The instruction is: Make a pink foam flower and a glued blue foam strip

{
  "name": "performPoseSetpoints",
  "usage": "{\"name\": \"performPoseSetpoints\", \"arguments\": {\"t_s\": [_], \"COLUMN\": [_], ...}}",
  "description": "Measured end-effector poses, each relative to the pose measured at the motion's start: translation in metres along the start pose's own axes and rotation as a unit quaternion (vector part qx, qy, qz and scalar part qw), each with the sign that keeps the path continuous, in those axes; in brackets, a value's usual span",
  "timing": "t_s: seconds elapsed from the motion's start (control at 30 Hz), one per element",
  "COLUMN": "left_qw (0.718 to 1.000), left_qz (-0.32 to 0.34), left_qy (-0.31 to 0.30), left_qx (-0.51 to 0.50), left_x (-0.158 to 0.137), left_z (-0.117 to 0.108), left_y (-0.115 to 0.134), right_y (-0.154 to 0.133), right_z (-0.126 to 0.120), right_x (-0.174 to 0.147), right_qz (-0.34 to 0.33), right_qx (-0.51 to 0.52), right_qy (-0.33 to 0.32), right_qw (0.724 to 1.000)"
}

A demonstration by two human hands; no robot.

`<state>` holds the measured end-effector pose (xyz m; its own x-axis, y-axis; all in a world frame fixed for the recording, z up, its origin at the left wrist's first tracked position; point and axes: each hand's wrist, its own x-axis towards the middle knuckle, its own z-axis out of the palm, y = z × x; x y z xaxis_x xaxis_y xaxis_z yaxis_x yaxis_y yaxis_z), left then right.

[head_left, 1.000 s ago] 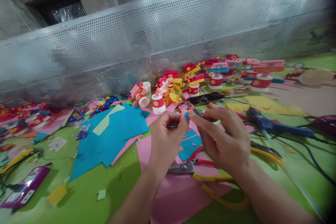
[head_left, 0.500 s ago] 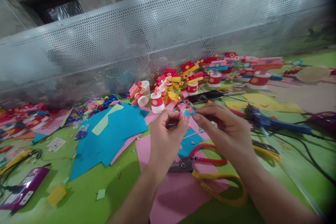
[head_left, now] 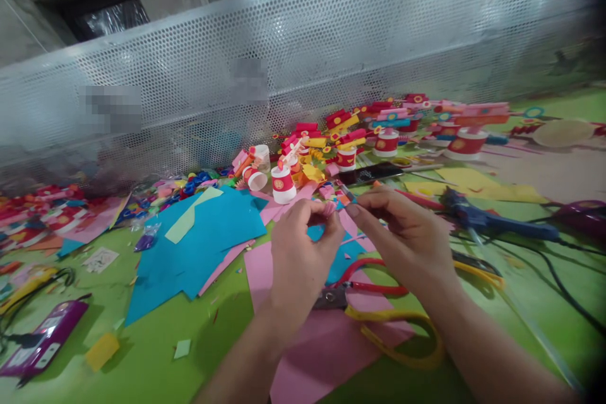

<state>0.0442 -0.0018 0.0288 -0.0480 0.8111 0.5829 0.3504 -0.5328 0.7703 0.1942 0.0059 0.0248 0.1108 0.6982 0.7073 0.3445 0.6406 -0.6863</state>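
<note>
Left hand: thumb and forefinger (head_left: 303, 259) pinch together on the pink piece.
Right hand: thumb and forefinger (head_left: 411, 240) come close at the blue bit; whether they grip it or only touch it, I cannot tell.
Pink piece: small and curled (head_left: 328, 207), at the left fingertips, above the table.
Blue bit: between the two sets of fingertips (head_left: 341, 204), just beside the pink piece (too small to tell whether they are joined).
Scissors: below the fingers (head_left: 332, 298), lying on the pink sheet (head_left: 326, 360), handles toward the right wrist.
Blue sheets: left of the left fingers (head_left: 208, 246).
Cups: beyond the fingertips, the nearest a red-and-white one (head_left: 283, 186).
Glue gun: well to the right of the right fingers (head_left: 502, 226).
Crushing risk: too hard a pinch could flatten the pink piece's curl; too loose a one could let it unroll.
Dropping risk: a slip could lose it among the like-coloured scraps below.
Snagging risk: a lowered right wrist could catch the scissors' handles and shove the sheet.
</note>
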Motion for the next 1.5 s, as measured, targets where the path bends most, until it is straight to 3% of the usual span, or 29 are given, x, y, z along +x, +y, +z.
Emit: {"name": "performPoseSetpoints", "arguments": {"t_s": [0.17,0.37,0.53,0.67,0.8,0.93,1.1,1.3,1.4,1.5], "left_qw": [0.995,0.989,0.999,0.98,0.957,0.964,0.998,0.991,0.991,0.989], "left_qz": [0.061,0.08,-0.03,-0.136,-0.186,-0.171,-0.066,0.026,0.031,0.034], "left_qy": [0.007,-0.01,-0.029,-0.04,-0.054,-0.055,-0.013,0.016,-0.004,-0.039], "left_qx": [0.076,0.126,0.009,-0.139,-0.217,-0.196,-0.02,0.131,0.132,0.137], "left_x": [0.0,0.0,0.005,0.012,0.015,0.014,0.015,0.02,0.021,0.02], "left_z": [0.0,-0.001,-0.004,-0.007,-0.009,-0.009,-0.011,-0.017,-0.018,-0.015], "left_y": [-0.005,-0.006,-0.003,-0.006,-0.009,-0.008,-0.014,-0.025,-0.026,-0.026], "right_y": [0.006,0.007,0.005,0.007,0.007,0.006,0.002,-0.029,-0.043,-0.044], "right_z": [0.001,0.0,-0.004,-0.006,-0.004,-0.002,-0.004,-0.02,-0.043,-0.073], "right_x": [0.001,0.002,0.008,0.014,0.011,0.006,0.01,0.005,-0.009,-0.025], "right_qz": [0.127,0.219,0.242,0.241,0.218,0.179,0.139,0.025,-0.03,-0.054], "right_qx": [0.13,0.269,0.309,0.309,0.272,0.23,0.203,0.135,0.015,-0.174], "right_qy": [-0.03,-0.024,-0.004,0.068,0.084,0.103,0.202,0.277,0.271,0.165], "right_qw": [0.983,0.938,0.92,0.917,0.934,0.951,0.948,0.951,0.962,0.969]}}
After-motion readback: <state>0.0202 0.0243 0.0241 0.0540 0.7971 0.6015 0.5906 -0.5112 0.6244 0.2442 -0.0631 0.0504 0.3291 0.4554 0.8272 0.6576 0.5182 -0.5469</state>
